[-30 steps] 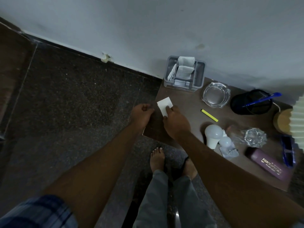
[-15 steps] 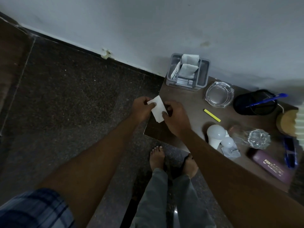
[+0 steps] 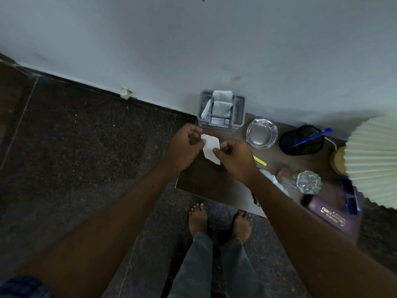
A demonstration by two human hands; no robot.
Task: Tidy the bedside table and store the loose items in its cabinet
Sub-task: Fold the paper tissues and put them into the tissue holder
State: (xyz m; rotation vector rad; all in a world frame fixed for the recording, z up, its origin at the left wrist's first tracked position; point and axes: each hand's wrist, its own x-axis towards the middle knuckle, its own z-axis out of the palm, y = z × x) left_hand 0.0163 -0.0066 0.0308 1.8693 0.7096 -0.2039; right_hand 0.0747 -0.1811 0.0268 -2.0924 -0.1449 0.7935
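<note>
A small white folded slip of paper (image 3: 211,149) is held in the air above the near-left part of the dark brown wooden surface (image 3: 206,181), pinched between both hands. The left hand (image 3: 182,147) grips its far-left corner with fingers (image 3: 196,131) closed on it; the right hand (image 3: 233,157) has its fingers (image 3: 221,149) closed on the right edge. The slip is judged very light, thin and limp, easily creased or torn, so hold is best taken at the edges or corners with a gentle pinch, as it is now. Its long axis runs from far-left to near-right, the near corner pointing down towards the surface.

Farther back and to the right lie a thin yellow stick (image 3: 260,160), a round clear glass ashtray (image 3: 261,133) and a black mesh cup (image 3: 300,140) holding a blue pen (image 3: 313,136). Against the wall stands a grey plastic compartment organiser (image 3: 222,109) with white sachets; whether the slip belongs there cannot be told
</note>
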